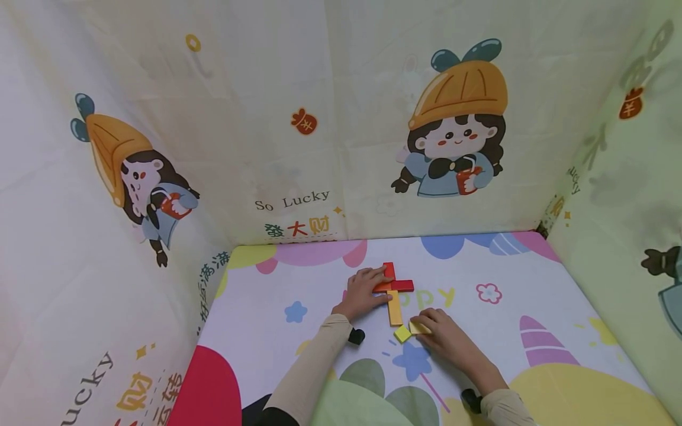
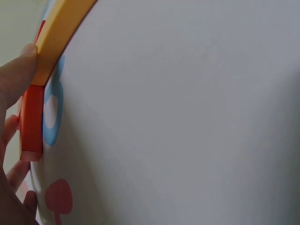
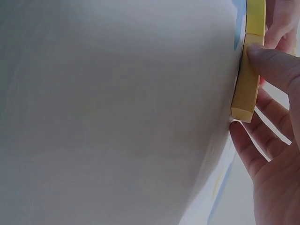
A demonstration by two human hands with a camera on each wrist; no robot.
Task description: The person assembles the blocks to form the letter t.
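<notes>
Several flat toy blocks form a figure on the patterned mat. A red block (image 1: 389, 270) lies at its top, with another red block (image 1: 404, 286) and an orange-red block (image 1: 381, 288) crosswise below. Under them runs a yellow-orange block (image 1: 394, 312). My left hand (image 1: 363, 294) rests over the left side, its thumb touching the yellow-orange block and its fingers spread by the red ones. A small yellow block (image 1: 402, 334) sits at an angle near the lower end. Beside it, my right hand (image 1: 444, 336) holds a pale yellow block (image 3: 244, 86) between thumb and fingers; its end meets the yellow block.
The white mat (image 1: 330, 337) with printed shapes covers the tabletop. Cloth walls (image 1: 362, 118) with cartoon prints stand behind it and on both sides. A dark strap piece (image 1: 356, 336) is at the left wrist, another (image 1: 471, 400) at the right.
</notes>
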